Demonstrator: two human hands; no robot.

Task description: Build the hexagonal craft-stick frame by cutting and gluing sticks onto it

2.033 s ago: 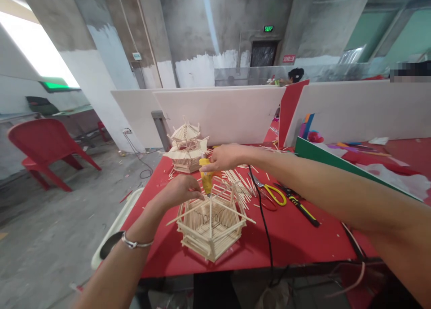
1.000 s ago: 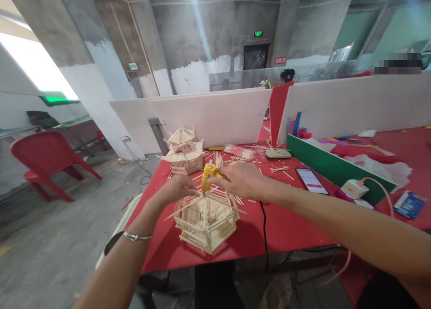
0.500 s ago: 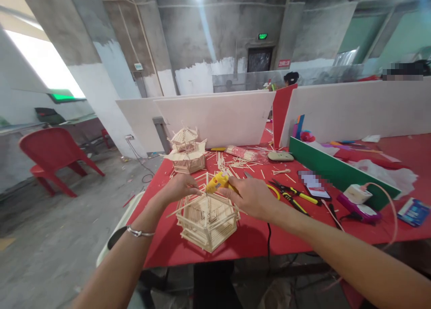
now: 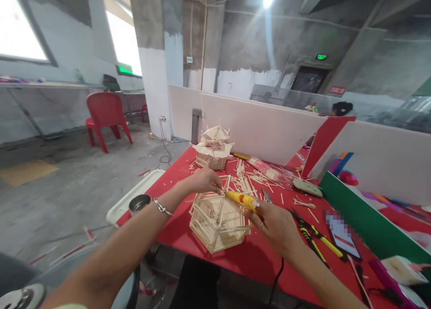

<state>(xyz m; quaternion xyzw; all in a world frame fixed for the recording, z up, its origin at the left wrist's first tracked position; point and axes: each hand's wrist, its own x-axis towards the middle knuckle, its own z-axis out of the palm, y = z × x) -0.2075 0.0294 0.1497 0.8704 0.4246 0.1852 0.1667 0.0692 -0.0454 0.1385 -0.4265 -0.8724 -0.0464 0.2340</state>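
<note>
My left hand (image 4: 206, 181) is closed in a pinch at the upper far edge of a six-sided openwork frame (image 4: 217, 226) built from thin wooden sticks. What lies between its fingertips is too small to make out. A yellow hot glue gun (image 4: 240, 200) is gripped in my right hand (image 4: 274, 221), its nozzle pointing left, close to my left fingertips and the frame's top. The frame rests on the red tabletop (image 4: 256, 259) near the front edge. Behind it stands a small tiered pavilion (image 4: 213, 150) of the same sticks, with a pointed roof.
Loose sticks (image 4: 247, 181) and a bagged bundle (image 4: 267, 170) lie beyond the frame. Yellow-black pliers (image 4: 311, 241), a phone (image 4: 343, 237) and a green board (image 4: 357, 215) are on the right. A metal cup (image 4: 139, 203) sits on a pale tray (image 4: 117, 212) at the left.
The view has swung left, so the table appears farther right. My right hand has tilted the glue gun, whose nozzle still stays near my left fingertips. The frame stays on the table.
</note>
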